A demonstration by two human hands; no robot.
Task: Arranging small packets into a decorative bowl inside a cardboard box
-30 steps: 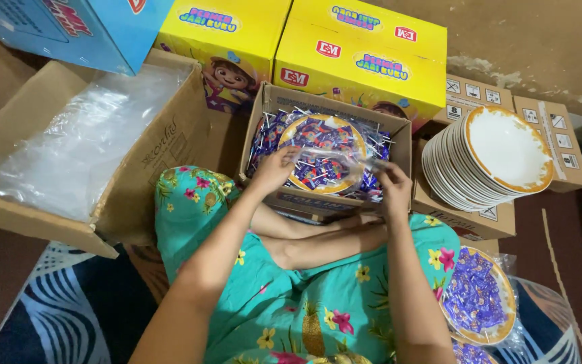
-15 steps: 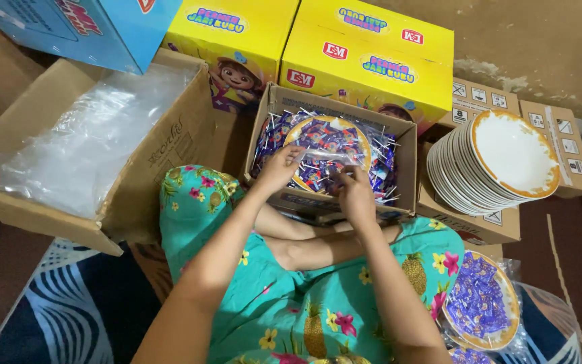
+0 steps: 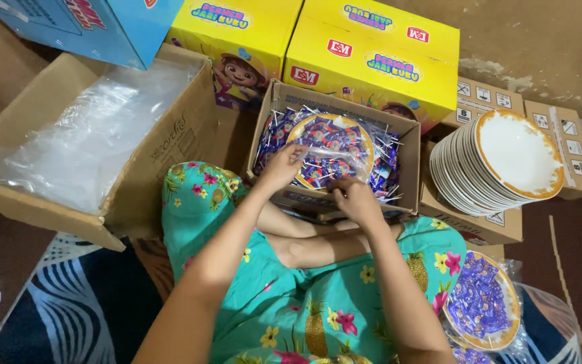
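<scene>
Clear, crinkled plastic film covers a round plate of sweets (image 3: 329, 149) that sits on top of the loose purple-wrapped sweets filling an open cardboard box (image 3: 405, 168). I see my left hand (image 3: 283, 166) at the plate's near-left rim, fingers curled and pinching the film. My right hand (image 3: 353, 198) lies at the near edge of the plate, close to the box's front wall, fingers bent down onto the film; I cannot tell whether they grip it.

Materials nearby:
- Stack of plates (image 3: 500, 165), smooth white with an orange rim, rests on flat cardboard cartons just right of the box.
- Second wrapped plate of sweets (image 3: 481, 300) lies on the floor beside my right knee.
- Large carton (image 3: 170, 145) at left is lined with a cloudy plastic sheet.
- Yellow boxes (image 3: 372, 61) stand right behind the open box.

Open room is tight: the box walls hem both hands on three sides, with free space only toward my lap.
</scene>
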